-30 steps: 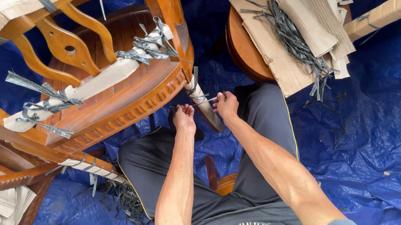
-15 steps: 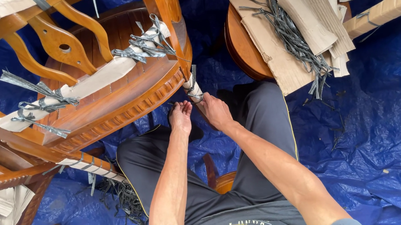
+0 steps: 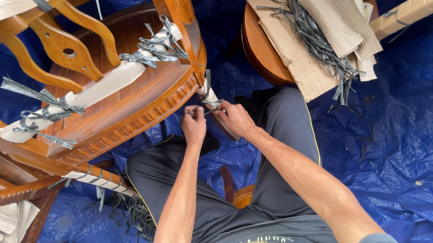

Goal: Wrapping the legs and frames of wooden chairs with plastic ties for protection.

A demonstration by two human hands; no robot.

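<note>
A carved brown wooden chair [image 3: 123, 100] lies tipped across my lap, with white cardboard padding [image 3: 92, 89] tied to it by grey plastic strings. One chair leg [image 3: 214, 106] wrapped in white padding points toward me. My left hand [image 3: 194, 125] and my right hand [image 3: 234, 117] meet at this leg, each pinching an end of a grey plastic string [image 3: 209, 107] that runs around the wrap. Both hands are closed on the string ends, just under the seat rim.
A blue tarp [image 3: 406, 149] covers the floor. At upper right a round wooden piece [image 3: 260, 52] carries cardboard sheets and a bundle of grey strings [image 3: 317, 43]. More string scraps [image 3: 131, 213] lie by my left knee. Padded wooden parts [image 3: 5, 227] sit at lower left.
My two hands came close together at the wrapped leg, then drew slightly apart again along the string. The chair has stayed in place.
</note>
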